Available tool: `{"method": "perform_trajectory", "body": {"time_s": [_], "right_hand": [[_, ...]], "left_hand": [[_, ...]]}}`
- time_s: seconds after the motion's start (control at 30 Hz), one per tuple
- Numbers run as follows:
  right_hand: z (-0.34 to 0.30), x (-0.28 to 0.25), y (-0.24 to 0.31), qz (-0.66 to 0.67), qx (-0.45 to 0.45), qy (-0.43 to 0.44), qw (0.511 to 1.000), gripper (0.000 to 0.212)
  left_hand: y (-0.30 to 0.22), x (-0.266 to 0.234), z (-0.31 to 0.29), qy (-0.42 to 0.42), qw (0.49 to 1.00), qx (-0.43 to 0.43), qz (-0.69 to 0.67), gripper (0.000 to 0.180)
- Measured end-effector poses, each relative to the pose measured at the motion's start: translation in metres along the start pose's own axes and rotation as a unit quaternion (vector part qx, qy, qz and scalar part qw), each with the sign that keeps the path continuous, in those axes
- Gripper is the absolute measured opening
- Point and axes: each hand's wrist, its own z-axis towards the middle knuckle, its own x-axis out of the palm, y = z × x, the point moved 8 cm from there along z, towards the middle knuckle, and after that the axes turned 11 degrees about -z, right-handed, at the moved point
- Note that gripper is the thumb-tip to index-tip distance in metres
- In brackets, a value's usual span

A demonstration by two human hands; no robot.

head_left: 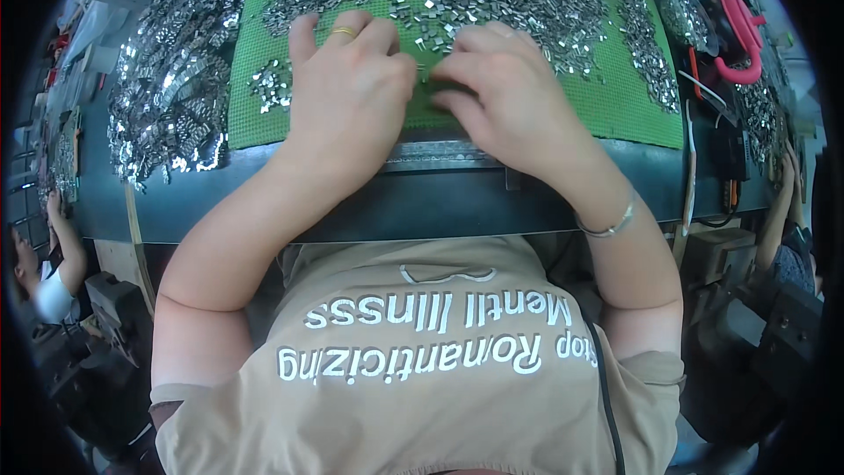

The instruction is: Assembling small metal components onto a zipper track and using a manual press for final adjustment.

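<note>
Left of the left hand [352, 70]: heaped metal link strips [171, 92]. Between it and the right hand [510, 75]: narrow gap, fingers curled, hold impossible to tell. Beyond both, on green matting [629, 119]: small metal pieces [519, 0]. Farther right: pink handle [745, 31].

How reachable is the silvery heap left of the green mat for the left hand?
Likely yes: the heap lies off to the left hand's own side, with only green mat and a low scatter of metal pieces between.
</note>
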Motion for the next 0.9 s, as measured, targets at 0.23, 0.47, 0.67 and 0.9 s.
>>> {"method": "perform_trajectory", "body": {"time_s": [0.23,0.47,0.67,0.9], "right_hand": [[0.020,0.019,0.003,-0.094,0.047,0.006,0.994,0.009],[0.000,-0.009,0.009,0.102,-0.010,-0.036,0.994,0.003],[-0.039,-0.013,0.025,0.176,0.048,-0.033,0.983,0.003],[-0.042,-0.010,0.025,0.165,0.042,-0.047,0.984,0.003]], "left_hand": [[0.036,-0.001,-0.002,-0.009,0.971,-0.074,-0.225,0.008],[0.035,-0.023,-0.031,0.017,0.907,-0.130,-0.400,0.010],[0.023,-0.017,-0.058,-0.008,0.858,-0.110,-0.501,0.007],[0.011,-0.013,-0.065,-0.003,0.885,-0.096,-0.456,0.007]]}}
